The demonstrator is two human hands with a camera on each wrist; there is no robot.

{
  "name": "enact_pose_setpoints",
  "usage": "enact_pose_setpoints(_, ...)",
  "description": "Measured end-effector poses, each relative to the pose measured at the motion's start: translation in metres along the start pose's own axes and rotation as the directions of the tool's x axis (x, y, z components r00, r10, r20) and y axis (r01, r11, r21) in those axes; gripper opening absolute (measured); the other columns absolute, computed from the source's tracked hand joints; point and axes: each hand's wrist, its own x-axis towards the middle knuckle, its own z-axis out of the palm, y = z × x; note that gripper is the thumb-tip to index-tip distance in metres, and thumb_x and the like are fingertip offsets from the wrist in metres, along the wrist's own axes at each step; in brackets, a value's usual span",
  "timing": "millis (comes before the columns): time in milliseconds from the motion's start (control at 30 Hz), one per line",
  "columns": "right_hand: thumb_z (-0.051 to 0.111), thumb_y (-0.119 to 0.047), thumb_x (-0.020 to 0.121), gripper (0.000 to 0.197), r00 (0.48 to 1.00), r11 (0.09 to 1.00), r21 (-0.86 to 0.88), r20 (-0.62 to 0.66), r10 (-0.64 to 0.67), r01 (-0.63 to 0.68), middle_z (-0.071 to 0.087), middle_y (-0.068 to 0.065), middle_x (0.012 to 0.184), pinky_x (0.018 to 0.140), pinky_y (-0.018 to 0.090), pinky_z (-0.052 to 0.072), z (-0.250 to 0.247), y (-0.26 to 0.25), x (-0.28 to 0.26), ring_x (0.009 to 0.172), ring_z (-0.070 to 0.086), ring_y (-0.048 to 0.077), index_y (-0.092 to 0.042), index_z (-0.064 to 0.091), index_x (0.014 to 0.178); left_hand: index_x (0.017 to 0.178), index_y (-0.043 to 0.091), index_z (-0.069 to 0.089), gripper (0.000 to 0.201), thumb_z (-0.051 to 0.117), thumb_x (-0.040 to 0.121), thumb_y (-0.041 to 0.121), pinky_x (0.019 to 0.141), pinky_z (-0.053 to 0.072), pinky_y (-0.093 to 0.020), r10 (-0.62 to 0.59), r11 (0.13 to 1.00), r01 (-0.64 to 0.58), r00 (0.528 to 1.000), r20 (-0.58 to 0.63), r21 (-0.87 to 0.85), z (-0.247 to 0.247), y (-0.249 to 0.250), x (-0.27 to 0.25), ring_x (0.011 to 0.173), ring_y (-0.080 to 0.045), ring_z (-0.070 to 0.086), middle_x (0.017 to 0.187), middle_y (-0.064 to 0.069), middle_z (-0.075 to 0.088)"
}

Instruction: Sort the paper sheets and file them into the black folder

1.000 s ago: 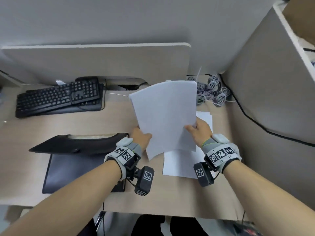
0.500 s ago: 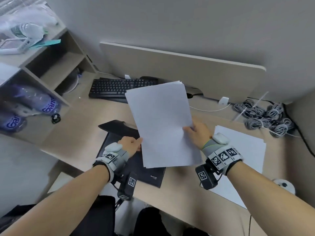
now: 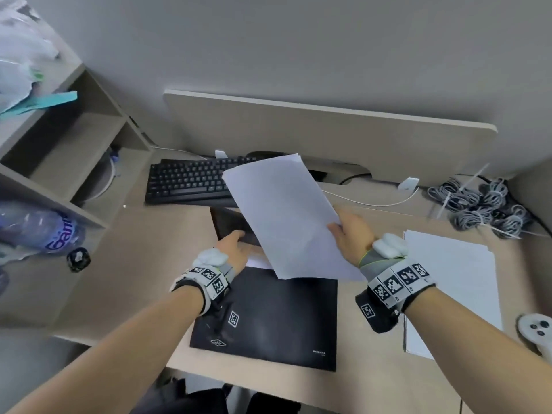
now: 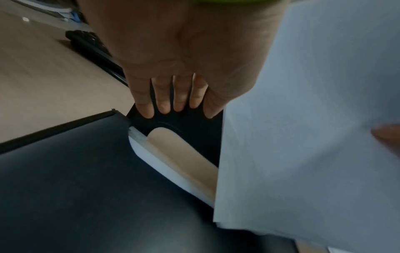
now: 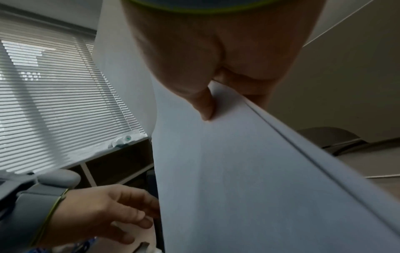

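Observation:
The black folder (image 3: 268, 321) lies flat at the desk's front edge, its flap (image 3: 231, 224) turned back toward the keyboard. My left hand (image 3: 236, 245) lies on that flap, and in the left wrist view its straight fingers (image 4: 161, 102) press on the flap (image 4: 184, 126). White paper (image 4: 151, 157) shows in the folder's mouth. My right hand (image 3: 351, 234) alone pinches a sheaf of white sheets (image 3: 283, 222) at its right edge, tilted above the folder. Its thumb (image 5: 205, 106) lies on top of the sheaf (image 5: 238, 171).
A second stack of white sheets (image 3: 454, 288) lies on the desk to the right. A black keyboard (image 3: 188, 183) sits behind the folder, with bundled grey cables (image 3: 484, 207) at back right. A white controller (image 3: 534, 327) lies far right; a shelf unit (image 3: 74, 150) and water bottle (image 3: 38, 231) stand left.
My left hand has let go of the sheaf and gone down onto the folder's flap. The right hand has carried the sheets left, over the folder.

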Motion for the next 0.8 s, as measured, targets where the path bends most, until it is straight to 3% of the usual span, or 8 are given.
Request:
enact_pose_setpoints(133,0.043,-0.006,0.094,0.014,0.995,0.993,-0.1,0.073,0.068,-0.061,0.062,0.02,0.087,0.069,0.04,0.046,0.019,-0.015,0.009,0.08,0.059,0.038,-0.004,0.046,0.107,0.145,0.025,0.032,0.061,0.05,0.086,0.027,0.096,0.048,-0.043,0.006,0.998,-0.013,0.994,0.112,0.057,0.009,-0.02,0.025,0.109,-0.03,0.06,0.129,-0.009,0.059)
enact_pose_setpoints(233,0.043,0.001,0.092,0.022,0.987,0.975,-0.2,0.111,0.12,-0.097,0.061,0.02,0.084,0.065,0.037,0.047,0.028,-0.021,0.02,0.073,0.056,0.034,-0.004,0.045,0.112,0.143,0.029,0.024,0.062,0.05,0.087,0.036,0.093,0.05,-0.042,0.036,0.985,-0.064,0.985,0.171,0.16,0.013,-0.027,0.027,0.105,-0.028,0.06,0.125,-0.004,0.059)
enact_pose_setpoints(367,0.041,-0.01,0.097,0.023,0.978,0.957,-0.251,0.108,0.176,-0.145,0.063,0.02,0.1,0.076,0.035,0.046,0.032,-0.022,0.034,0.09,0.06,0.036,-0.006,0.049,0.118,0.14,0.021,0.037,0.051,0.048,0.094,0.039,0.096,0.046,-0.034,0.071,0.925,-0.173,0.954,0.292,0.339,0.018,-0.023,0.023,0.114,-0.026,0.057,0.131,-0.005,0.057)
enact_pose_setpoints(433,0.04,-0.016,0.098,0.022,0.982,0.962,-0.223,0.07,0.176,-0.156,0.061,0.019,0.096,0.075,0.035,0.043,0.033,-0.02,0.037,0.086,0.058,0.034,-0.007,0.053,0.113,0.136,0.017,0.043,0.046,0.049,0.094,0.035,0.094,0.045,-0.034,0.119,0.892,-0.234,0.947,0.3,0.386,0.021,-0.021,0.025,0.117,-0.026,0.053,0.134,-0.006,0.052)
enact_pose_setpoints(567,0.04,-0.005,0.095,0.019,0.988,0.978,-0.176,0.084,0.126,-0.109,0.056,0.011,0.078,0.067,0.033,0.043,0.024,-0.02,0.034,0.077,0.055,0.034,-0.007,0.056,0.106,0.134,0.016,0.043,0.049,0.056,0.091,0.036,0.097,0.045,-0.039,0.197,0.852,-0.316,0.932,0.303,0.417,0.021,-0.016,0.026,0.121,-0.028,0.048,0.146,-0.005,0.032)
enact_pose_setpoints(800,0.042,-0.011,0.093,0.019,0.995,0.996,-0.047,-0.064,0.071,-0.074,0.048,0.002,0.063,0.062,0.032,0.038,-0.017,-0.017,0.028,0.068,0.047,0.031,-0.019,0.059,0.09,0.14,0.018,0.039,0.057,0.057,0.09,0.037,0.095,0.046,-0.035,0.281,0.832,-0.355,0.932,0.227,0.426,0.0,0.014,0.009,0.121,-0.025,0.051,0.148,0.0,0.032)
